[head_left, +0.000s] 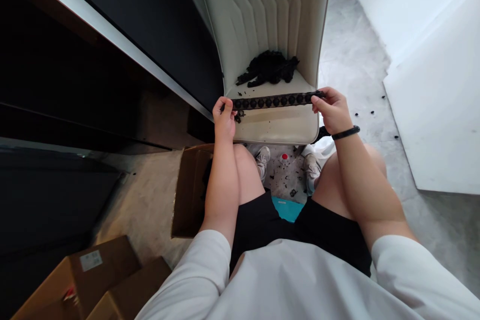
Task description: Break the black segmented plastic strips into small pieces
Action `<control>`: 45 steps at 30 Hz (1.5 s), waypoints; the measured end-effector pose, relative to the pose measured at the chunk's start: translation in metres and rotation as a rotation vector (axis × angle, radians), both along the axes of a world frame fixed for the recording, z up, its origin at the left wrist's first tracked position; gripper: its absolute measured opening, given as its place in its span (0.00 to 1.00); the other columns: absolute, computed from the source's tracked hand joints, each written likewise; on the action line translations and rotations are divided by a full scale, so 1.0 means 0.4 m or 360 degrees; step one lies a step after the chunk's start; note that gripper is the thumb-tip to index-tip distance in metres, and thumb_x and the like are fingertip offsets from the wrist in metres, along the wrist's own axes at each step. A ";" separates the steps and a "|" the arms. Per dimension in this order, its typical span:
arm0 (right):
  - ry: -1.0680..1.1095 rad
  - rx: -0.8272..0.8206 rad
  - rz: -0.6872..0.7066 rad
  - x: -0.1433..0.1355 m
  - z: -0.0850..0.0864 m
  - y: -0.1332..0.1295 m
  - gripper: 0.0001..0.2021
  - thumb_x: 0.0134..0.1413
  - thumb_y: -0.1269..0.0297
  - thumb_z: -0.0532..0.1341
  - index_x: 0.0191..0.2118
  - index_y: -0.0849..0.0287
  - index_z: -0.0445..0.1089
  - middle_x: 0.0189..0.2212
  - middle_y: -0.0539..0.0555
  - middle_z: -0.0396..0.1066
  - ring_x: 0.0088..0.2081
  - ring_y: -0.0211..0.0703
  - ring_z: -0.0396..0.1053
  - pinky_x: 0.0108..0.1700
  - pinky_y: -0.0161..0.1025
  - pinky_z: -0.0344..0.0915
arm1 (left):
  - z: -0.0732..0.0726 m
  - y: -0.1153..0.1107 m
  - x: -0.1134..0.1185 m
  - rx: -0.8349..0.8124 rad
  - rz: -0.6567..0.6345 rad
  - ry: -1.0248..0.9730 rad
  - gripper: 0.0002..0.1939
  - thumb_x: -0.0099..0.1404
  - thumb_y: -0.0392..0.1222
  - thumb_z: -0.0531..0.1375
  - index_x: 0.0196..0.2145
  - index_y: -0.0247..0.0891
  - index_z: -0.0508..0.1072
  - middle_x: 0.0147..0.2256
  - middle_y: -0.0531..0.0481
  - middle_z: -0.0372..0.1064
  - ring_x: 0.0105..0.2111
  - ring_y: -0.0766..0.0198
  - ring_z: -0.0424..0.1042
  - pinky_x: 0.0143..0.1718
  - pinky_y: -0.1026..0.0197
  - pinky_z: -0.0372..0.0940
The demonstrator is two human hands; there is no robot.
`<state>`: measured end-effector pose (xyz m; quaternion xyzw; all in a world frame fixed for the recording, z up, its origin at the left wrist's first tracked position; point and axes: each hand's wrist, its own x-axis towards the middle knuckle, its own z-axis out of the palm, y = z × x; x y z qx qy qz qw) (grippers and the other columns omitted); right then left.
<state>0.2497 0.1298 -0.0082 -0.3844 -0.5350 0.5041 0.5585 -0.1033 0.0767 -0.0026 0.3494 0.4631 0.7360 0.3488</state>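
A long dark strip (275,101) with a row of round black knobs stretches level between my hands, above the seat of a cream chair (285,127). My left hand (224,114) pinches its left end. The right end is gripped between the thumb and fingers of my right hand (330,108), which has a black bracelet on the wrist. Behind the strip, a heap of crumpled black pieces (270,67) lies at the back of the seat. Small black scraps (240,116) are scattered on the seat near my left hand.
An open cardboard box (189,195) stands by my left leg; more cardboard boxes (101,270) are at the lower left. Black bits and a red-capped object (285,157) lie on the floor between my feet. A dark cabinet (150,25) flanks the chair. A white panel (438,100) stands right.
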 end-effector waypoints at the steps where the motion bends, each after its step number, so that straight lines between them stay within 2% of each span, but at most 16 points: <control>1: 0.0009 0.0006 0.0007 0.000 0.001 -0.001 0.20 0.51 0.47 0.82 0.39 0.50 0.77 0.29 0.49 0.70 0.28 0.39 0.67 0.30 0.41 0.72 | 0.001 0.000 0.001 0.0004 -0.0005 -0.0004 0.32 0.51 0.72 0.80 0.32 0.43 0.75 0.32 0.56 0.64 0.29 0.71 0.65 0.30 0.68 0.64; 7: -0.0023 0.0004 0.0018 -0.003 0.013 -0.011 0.13 0.53 0.63 0.76 0.44 0.51 0.79 0.37 0.51 0.76 0.31 0.40 0.71 0.34 0.42 0.74 | 0.019 -0.006 0.010 0.0048 -0.0039 -0.0056 0.34 0.45 0.70 0.83 0.31 0.43 0.76 0.31 0.57 0.66 0.28 0.73 0.64 0.29 0.69 0.63; 12: -0.0012 0.0002 0.0003 0.000 0.019 -0.015 0.14 0.50 0.67 0.73 0.44 0.51 0.79 0.42 0.52 0.79 0.33 0.39 0.73 0.35 0.42 0.75 | 0.033 -0.012 0.018 0.0070 -0.0088 -0.0028 0.32 0.46 0.69 0.83 0.34 0.42 0.80 0.34 0.56 0.73 0.28 0.75 0.67 0.31 0.69 0.64; 17: -0.0034 0.0007 -0.0005 0.004 0.019 -0.013 0.14 0.49 0.62 0.75 0.43 0.51 0.80 0.41 0.52 0.79 0.32 0.40 0.72 0.33 0.43 0.75 | 0.032 -0.013 0.018 0.0079 -0.0086 -0.0036 0.27 0.54 0.64 0.83 0.35 0.42 0.81 0.35 0.55 0.75 0.28 0.75 0.68 0.32 0.68 0.66; 21: -0.0031 0.0006 -0.0013 0.004 0.017 -0.008 0.16 0.49 0.56 0.78 0.43 0.50 0.80 0.36 0.51 0.77 0.30 0.41 0.71 0.32 0.42 0.74 | 0.024 -0.011 0.013 0.0083 -0.0083 -0.0029 0.29 0.51 0.67 0.82 0.34 0.42 0.80 0.35 0.55 0.74 0.28 0.75 0.68 0.33 0.69 0.66; 25: 0.0024 0.0035 -0.0021 0.004 0.012 -0.002 0.20 0.49 0.47 0.82 0.39 0.51 0.80 0.30 0.50 0.75 0.27 0.38 0.68 0.29 0.41 0.71 | 0.015 -0.006 0.007 0.0060 -0.0003 -0.0059 0.34 0.46 0.69 0.83 0.33 0.41 0.77 0.33 0.57 0.69 0.29 0.74 0.67 0.32 0.69 0.65; 29: 0.0021 0.0023 -0.0042 0.004 0.012 0.000 0.25 0.46 0.39 0.83 0.37 0.51 0.80 0.28 0.50 0.74 0.26 0.38 0.67 0.28 0.40 0.70 | 0.012 0.000 0.004 -0.0005 0.0075 -0.0001 0.35 0.49 0.70 0.81 0.32 0.41 0.73 0.30 0.58 0.63 0.28 0.73 0.65 0.29 0.69 0.62; 33: 0.0008 0.0023 -0.0054 0.006 0.010 0.004 0.26 0.45 0.38 0.83 0.38 0.51 0.78 0.30 0.50 0.74 0.26 0.39 0.66 0.28 0.41 0.68 | 0.014 0.000 0.004 -0.0062 0.0077 0.0026 0.32 0.54 0.69 0.80 0.32 0.41 0.72 0.29 0.58 0.62 0.28 0.72 0.65 0.30 0.69 0.61; 39: 0.0031 0.0026 -0.0051 0.011 0.001 0.014 0.25 0.49 0.39 0.81 0.39 0.50 0.74 0.29 0.50 0.69 0.26 0.40 0.65 0.28 0.42 0.67 | 0.005 0.002 -0.005 0.0036 0.0070 -0.0036 0.29 0.55 0.67 0.81 0.34 0.42 0.76 0.30 0.58 0.66 0.28 0.73 0.67 0.30 0.69 0.63; 45: 0.0005 0.0059 -0.0149 0.013 -0.001 0.018 0.25 0.54 0.37 0.78 0.41 0.49 0.71 0.33 0.50 0.71 0.28 0.40 0.68 0.28 0.40 0.69 | 0.012 0.001 -0.005 0.0033 0.0161 -0.0057 0.30 0.55 0.68 0.80 0.35 0.42 0.76 0.31 0.57 0.66 0.30 0.72 0.67 0.31 0.69 0.63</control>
